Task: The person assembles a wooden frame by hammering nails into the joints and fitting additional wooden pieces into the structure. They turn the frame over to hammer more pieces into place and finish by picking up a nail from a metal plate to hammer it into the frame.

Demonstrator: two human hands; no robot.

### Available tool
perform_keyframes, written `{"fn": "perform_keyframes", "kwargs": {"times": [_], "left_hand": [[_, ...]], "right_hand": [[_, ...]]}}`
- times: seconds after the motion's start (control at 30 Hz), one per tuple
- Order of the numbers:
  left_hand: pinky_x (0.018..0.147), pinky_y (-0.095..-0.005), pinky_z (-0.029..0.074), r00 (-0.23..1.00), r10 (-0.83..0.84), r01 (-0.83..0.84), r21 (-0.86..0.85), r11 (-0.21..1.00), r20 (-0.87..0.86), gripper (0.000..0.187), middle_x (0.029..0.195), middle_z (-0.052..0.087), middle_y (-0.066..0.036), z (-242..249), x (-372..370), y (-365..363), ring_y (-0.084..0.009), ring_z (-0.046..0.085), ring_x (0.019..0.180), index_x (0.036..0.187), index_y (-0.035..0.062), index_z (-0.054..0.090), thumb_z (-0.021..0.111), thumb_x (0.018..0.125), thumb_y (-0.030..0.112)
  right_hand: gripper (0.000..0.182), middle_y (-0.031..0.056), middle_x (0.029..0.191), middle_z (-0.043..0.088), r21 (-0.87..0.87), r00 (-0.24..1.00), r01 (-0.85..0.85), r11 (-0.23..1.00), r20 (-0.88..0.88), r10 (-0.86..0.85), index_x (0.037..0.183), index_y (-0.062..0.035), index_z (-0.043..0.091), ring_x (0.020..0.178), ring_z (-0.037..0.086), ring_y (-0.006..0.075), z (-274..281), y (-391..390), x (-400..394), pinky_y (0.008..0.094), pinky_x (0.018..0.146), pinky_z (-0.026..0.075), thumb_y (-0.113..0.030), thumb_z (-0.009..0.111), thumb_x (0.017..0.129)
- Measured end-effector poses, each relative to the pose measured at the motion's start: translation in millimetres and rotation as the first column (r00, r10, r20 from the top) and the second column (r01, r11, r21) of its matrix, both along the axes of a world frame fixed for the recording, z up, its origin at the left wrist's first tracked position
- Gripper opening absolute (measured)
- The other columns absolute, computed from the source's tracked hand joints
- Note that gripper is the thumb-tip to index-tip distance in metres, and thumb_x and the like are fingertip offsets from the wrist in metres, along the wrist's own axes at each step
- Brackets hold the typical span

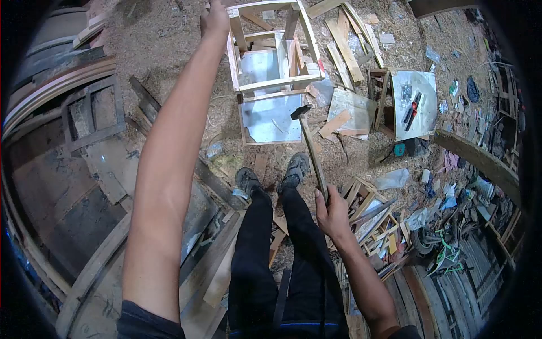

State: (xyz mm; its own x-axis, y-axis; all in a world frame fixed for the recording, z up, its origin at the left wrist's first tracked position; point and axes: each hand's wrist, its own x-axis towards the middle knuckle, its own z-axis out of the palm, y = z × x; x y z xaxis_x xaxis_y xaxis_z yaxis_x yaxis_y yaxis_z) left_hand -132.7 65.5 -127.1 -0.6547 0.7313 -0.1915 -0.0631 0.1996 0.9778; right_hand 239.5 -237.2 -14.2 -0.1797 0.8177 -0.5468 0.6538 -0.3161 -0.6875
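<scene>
My left hand [214, 21] is closed on the upper left corner of a pale wooden frame [276, 82], a chair- or stool-like piece with rails and legs. Below and behind the frame lies a white-topped board [274, 118]. In my right hand [333, 213] is the wooden handle of a hammer [312, 150]. Its dark head points up and away from me, beside the right edge of the white board and apart from the frame.
Red-handled pliers [413, 112] lie on a white-topped box [424, 85] at the right. Wood strips [344, 50] and scraps litter the ground. A scrap pile [389, 226] stands at the lower right, long boards [217, 271] at the lower left, and old frames [93, 113] at the left.
</scene>
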Motion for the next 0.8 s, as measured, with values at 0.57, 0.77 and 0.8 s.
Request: {"fn": "perform_keyframes", "kwargs": {"times": [0.57,0.77,0.8], "left_hand": [[0.108,-0.0492,0.034,0.931,-0.127,-0.088,-0.548,0.832,-0.342,0.086,0.13,0.047,-0.04,54.7,79.1,-68.0,-0.0485,0.046,0.126,0.133,-0.013,0.041,0.031,0.094,0.062],[0.096,-0.0501,0.045,0.92,-0.131,-0.109,-0.562,0.82,-0.369,0.08,0.115,0.058,-0.037,65.5,82.6,-68.9,-0.0479,0.057,0.111,0.12,-0.013,0.052,0.032,0.095,0.06],[0.095,-0.0501,0.045,0.917,-0.131,-0.114,-0.562,0.819,-0.377,0.079,0.114,0.059,-0.036,63.2,81.8,-67.1,-0.0475,0.057,0.111,0.119,-0.0126,0.053,0.032,0.095,0.06]], "right_hand": [[0.025,0.0292,0.074,0.058,0.2,0.991,-0.127,0.972,0.073,0.114,0.116,0.002,0.051,0.069,0.059,0.0491,-20.1,55.6,-37.4,0.0519,0.059,0.044,-0.015,0.047,0.098],[0.027,0.0277,0.07,0.058,0.22,0.98,-0.178,0.959,0.133,0.151,0.119,0.003,0.049,0.065,0.059,0.0476,-32.4,52.0,-40.2,0.0512,0.055,0.042,-0.014,0.048,0.097],[0.027,0.0274,0.069,0.058,0.242,0.984,-0.15,0.959,0.131,0.12,0.118,0.0031,0.05,0.064,0.059,0.0472,-32.2,48.9,-42.4,0.0506,0.055,0.042,-0.014,0.048,0.098]]}}
